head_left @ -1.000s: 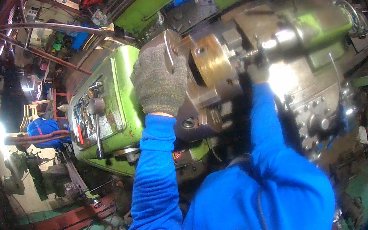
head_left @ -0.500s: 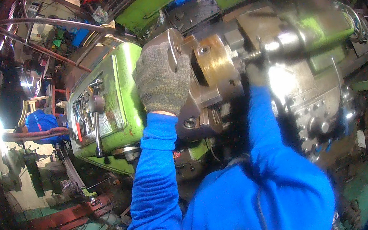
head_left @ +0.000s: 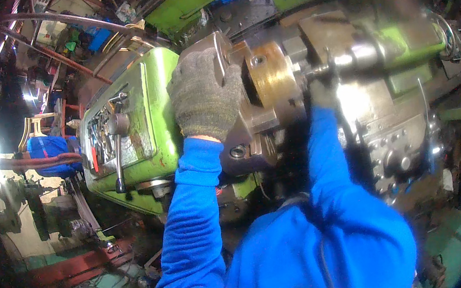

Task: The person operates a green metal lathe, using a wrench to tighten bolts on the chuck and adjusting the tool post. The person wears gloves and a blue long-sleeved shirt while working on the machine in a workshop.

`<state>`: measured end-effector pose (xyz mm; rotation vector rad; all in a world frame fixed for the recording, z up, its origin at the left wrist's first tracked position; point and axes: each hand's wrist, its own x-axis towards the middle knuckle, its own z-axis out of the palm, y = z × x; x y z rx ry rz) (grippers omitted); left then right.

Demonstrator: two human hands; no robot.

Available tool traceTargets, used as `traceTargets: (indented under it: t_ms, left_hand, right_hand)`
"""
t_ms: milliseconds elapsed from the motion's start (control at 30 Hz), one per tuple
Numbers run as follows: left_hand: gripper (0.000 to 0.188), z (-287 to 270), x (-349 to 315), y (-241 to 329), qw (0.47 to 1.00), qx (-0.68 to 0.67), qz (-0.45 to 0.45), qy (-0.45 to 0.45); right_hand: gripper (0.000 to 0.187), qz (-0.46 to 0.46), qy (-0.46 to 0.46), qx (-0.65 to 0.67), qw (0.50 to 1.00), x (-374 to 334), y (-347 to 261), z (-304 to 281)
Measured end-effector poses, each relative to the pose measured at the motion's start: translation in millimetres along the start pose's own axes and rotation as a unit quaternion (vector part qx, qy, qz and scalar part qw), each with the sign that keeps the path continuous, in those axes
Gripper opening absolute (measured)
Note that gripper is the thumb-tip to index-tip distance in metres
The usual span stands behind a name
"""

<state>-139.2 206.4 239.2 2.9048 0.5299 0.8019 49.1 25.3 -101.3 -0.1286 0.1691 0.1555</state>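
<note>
My left hand [head_left: 205,98], in a grey knitted glove, grips the rim of a large steel lathe chuck [head_left: 254,151], its thumb lying along the near side of a jaw. Held in the chuck is a brass-coloured round workpiece [head_left: 273,78] with a hole in its side. My right hand [head_left: 323,93] is gloved too and dark. It reaches up beside a thin shiny rod [head_left: 318,71] between the workpiece and the tailstock [head_left: 411,41]. Its fingers are blurred and partly hidden, so what they hold cannot be made out.
The green headstock [head_left: 160,80] stands on the left, with small tools on its top and a lever [head_left: 119,163] at its front. Right of my right arm is the metal carriage apron [head_left: 395,152]. Bent pipes [head_left: 66,27] run across the upper left.
The whole view has shifted slightly. My left hand stays on the chuck, and my right hand keeps its place by the rod. The workpiece looks much the same.
</note>
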Motion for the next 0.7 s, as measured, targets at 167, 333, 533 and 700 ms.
traceTargets:
  t_ms: [167, 333, 533, 700]
  left_hand:
    - [0.033, 1.4, 7.6, 12.3, 1.000, -0.001, 0.014, 0.019]
    - [0.030, -1.1, 1.3, 2.0, 0.997, 0.026, 0.044, 0.050]
    - [0.035, 4.6, 1.6, 1.6, 0.998, 0.014, 0.037, 0.049]
    - [0.034, 4.3, 2.5, 1.7, 0.998, 0.020, 0.042, 0.048]
  right_hand:
    - [0.043, -0.036, 0.033, -0.128, 0.990, 28.5, -10.8, -61.3]
    - [0.028, 0.003, -0.026, -0.032, 0.999, -18.7, 0.9, 19.9]
    - [0.027, -0.039, -0.047, -0.079, 0.995, -19.8, -1.4, 4.2]
    - [0.033, -0.086, -0.048, -0.207, 0.973, -18.0, -5.5, 0.6]
